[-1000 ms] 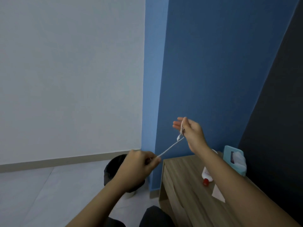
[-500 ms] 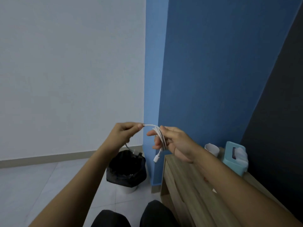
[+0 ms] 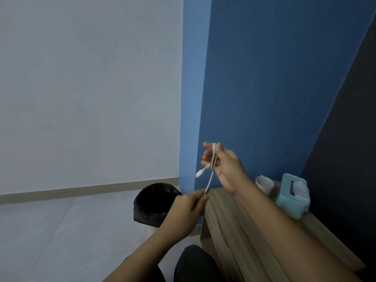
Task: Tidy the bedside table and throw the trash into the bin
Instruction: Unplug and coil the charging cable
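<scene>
A white charging cable (image 3: 212,159) is looped several times round the straight fingers of my right hand (image 3: 223,165), held up in front of the blue wall, thumb pressing the loops. One plug end (image 3: 199,173) dangles below the fingers. My left hand (image 3: 186,212) pinches the free strand lower down, just left of the wooden bedside table (image 3: 227,224). A black-lined bin (image 3: 151,202) stands on the floor left of the table.
A white cup (image 3: 264,184) and a teal tissue box (image 3: 291,195) stand at the table's back, against the blue wall. A dark panel borders the table on the right. Pale floor tiles stretch left of the bin. My dark-clothed knees show at the bottom.
My left hand has dropped from beside the right hand down to table height, drawing the free strand downward. More loops now sit round the right fingers, which have risen slightly.
</scene>
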